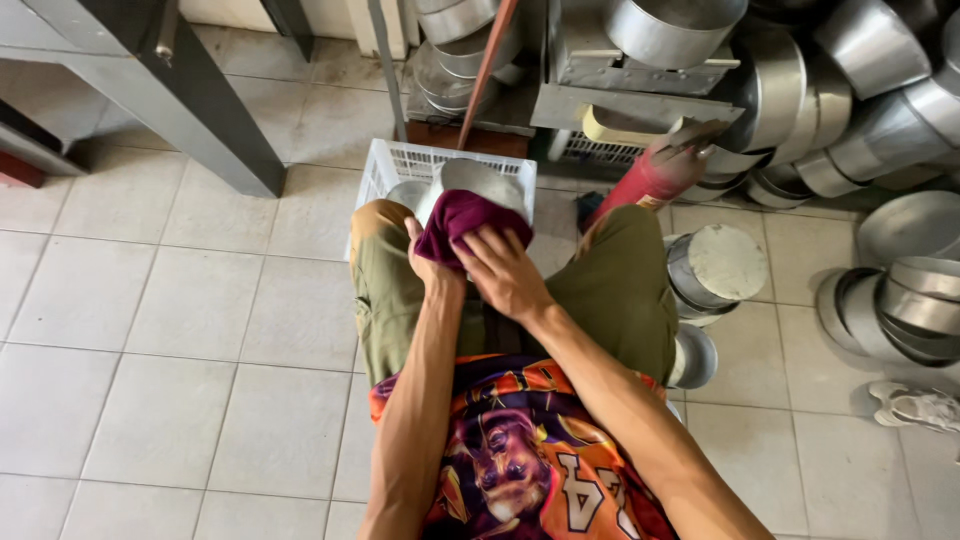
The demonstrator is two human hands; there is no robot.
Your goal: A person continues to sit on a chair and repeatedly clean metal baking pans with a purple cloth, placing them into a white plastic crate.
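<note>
Pressing soft maroon cloth point(468, 222) on round steel tin point(478, 182), right hand point(503, 272) grip clutching cloth, left hand point(428, 262) grip clasping tin

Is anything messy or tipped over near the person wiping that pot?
Yes. Many metal pots lie tipped on their sides on the tiled floor at right, and a lone sandal sits beside them. The maroon cloth and held pot look fine.
</note>
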